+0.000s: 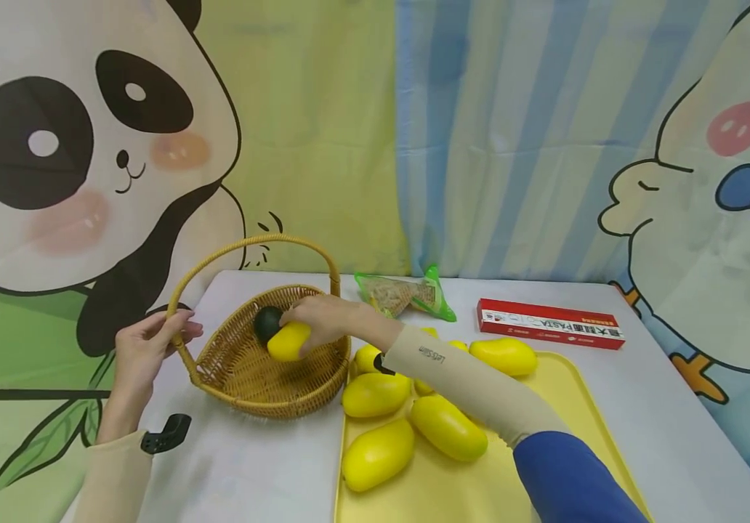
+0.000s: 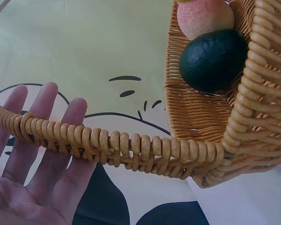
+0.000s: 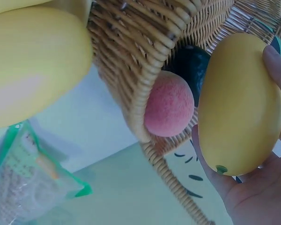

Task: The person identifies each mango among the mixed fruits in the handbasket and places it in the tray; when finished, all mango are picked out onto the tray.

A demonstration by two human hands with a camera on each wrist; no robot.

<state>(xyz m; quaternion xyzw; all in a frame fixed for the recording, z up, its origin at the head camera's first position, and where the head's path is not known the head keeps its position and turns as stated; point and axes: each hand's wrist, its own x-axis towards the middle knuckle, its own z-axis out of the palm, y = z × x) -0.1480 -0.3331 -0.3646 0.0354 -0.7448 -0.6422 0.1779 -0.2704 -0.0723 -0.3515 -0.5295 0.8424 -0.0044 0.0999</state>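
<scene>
A wicker basket (image 1: pixel 244 381) with a tall arched handle (image 2: pixel 126 145) stands on the left of the table, tilted. My left hand (image 1: pixel 146 345) holds the handle's left side, its long fingers lying nearly straight across the wicker in the left wrist view. My right hand (image 1: pixel 325 319) grips a yellow mango (image 3: pixel 241 103), thumb and fingers around its sides, over the basket's opening. Inside the basket lie a dark green avocado-like fruit (image 2: pixel 213 61) and a pink peach (image 3: pixel 169 104). In the head view the right hand hides the peach.
Right of the basket, a yellow tray (image 1: pixel 499 487) carries several more mangoes (image 1: pixel 378 455). Behind it lies a clear, green-edged bag (image 1: pixel 404 294) of dry food. A red pasta box (image 1: pixel 550 324) rests at the table's back right. A printed curtain (image 1: pixel 323 145) hangs behind.
</scene>
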